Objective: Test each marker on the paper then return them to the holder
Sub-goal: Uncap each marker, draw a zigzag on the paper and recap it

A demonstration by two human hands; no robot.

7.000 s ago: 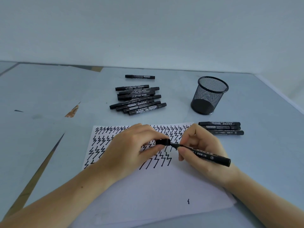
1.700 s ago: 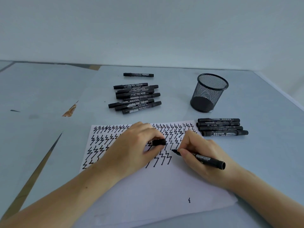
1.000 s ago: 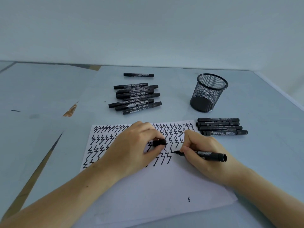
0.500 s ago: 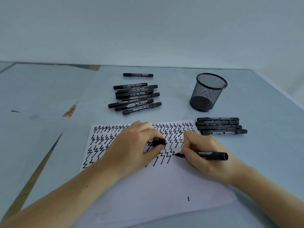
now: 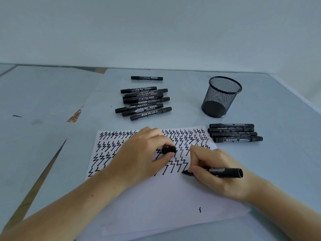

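My right hand (image 5: 213, 171) grips an uncapped black marker (image 5: 224, 172), its tip touching the white paper (image 5: 156, 206) at the end of a fresh zigzag line. My left hand (image 5: 139, 159) rests on the paper and pinches the marker's black cap (image 5: 168, 150). Rows of black zigzags fill the paper's upper part. A pile of several black markers (image 5: 144, 103) lies beyond the paper, one single marker (image 5: 146, 78) behind it. Several more markers (image 5: 234, 133) lie in a row right of the paper. The black mesh holder (image 5: 221, 96) stands upright with nothing visible inside.
The grey table (image 5: 278, 119) ends at a wall behind and an edge at the far right. Large grey sheets (image 5: 34, 127) cover the left side, with gaps showing brown wood.
My right hand has drawn a new zigzag downward, the marker tip moving toward me. The marker has tilted flatter. My left hand keeps holding the cap in place.
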